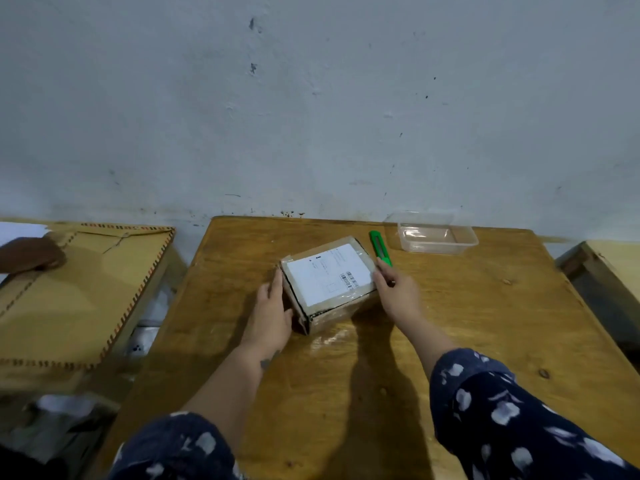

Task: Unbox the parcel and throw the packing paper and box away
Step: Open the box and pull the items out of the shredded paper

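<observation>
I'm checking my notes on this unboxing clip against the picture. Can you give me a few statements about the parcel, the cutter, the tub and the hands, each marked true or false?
1. The parcel is sealed, label up. True.
2. The green cutter lies left of the parcel. False: it lies at its right side.
3. The left hand rests against the parcel's left side. True.
4. The clear tub holds packing paper. False: it looks empty.
5. The right hand is lifting the cutter off the table. False: the cutter lies on the table at its fingertips.
</observation>
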`<state>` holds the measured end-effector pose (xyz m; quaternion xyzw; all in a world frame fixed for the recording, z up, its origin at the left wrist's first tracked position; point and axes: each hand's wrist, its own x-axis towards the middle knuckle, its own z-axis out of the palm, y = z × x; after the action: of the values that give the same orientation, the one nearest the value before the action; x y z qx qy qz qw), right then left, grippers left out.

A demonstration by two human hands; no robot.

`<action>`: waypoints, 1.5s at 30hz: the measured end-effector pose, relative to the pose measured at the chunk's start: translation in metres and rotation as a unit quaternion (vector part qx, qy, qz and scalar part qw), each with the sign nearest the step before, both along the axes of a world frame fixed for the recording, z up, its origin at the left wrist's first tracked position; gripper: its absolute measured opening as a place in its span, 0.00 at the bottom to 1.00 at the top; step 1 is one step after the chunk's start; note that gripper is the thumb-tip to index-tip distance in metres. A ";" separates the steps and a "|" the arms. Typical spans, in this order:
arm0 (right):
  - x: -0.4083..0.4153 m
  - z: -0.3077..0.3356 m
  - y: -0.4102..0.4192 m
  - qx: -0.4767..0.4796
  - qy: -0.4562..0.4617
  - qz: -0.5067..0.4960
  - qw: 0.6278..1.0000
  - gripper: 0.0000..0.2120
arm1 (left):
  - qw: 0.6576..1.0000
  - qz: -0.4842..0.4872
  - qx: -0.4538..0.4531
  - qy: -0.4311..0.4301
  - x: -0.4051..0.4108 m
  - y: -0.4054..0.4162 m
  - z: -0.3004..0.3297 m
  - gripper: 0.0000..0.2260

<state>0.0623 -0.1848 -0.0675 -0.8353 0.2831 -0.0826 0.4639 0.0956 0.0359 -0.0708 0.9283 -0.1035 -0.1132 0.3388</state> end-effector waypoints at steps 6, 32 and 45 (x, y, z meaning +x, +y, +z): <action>-0.066 0.003 0.016 0.025 -0.005 0.043 0.999 0.26 | 0.989 0.053 -0.115 0.073 -0.045 -0.004 0.005 0.24; -0.106 0.028 0.031 0.014 -0.070 0.018 0.997 0.26 | 0.992 0.033 -0.110 -0.043 -0.063 0.010 0.026 0.27; 0.000 0.064 0.021 -0.058 -0.087 -0.031 0.994 0.23 | 0.996 -0.010 -0.031 -0.081 0.020 -0.028 0.043 0.39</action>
<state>0.0622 -0.1642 -0.0035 -0.8413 0.2625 -0.1855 0.4347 0.1157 0.0083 -0.0280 0.9225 -0.1431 -0.0379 0.3564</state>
